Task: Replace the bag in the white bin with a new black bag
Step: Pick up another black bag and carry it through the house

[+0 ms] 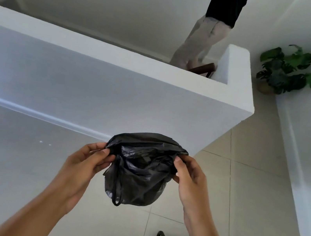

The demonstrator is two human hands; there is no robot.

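Left hand [89, 161] and right hand [187, 174] each pinch the black bag [140, 168] rim. Film looks light, limp, slippery. Keep hold at the hem; below it just sags.

Both bare forearms reach forward and upward from the lower edge; the left hand [86, 161] pinches with thumb and fingertips closed, palm turned inward; the right hand [189, 177] mirrors it, fingers curled shut, well apart from the left.

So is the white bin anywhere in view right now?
No, only the black bag held between the left hand and right hand shows above the tiled floor.
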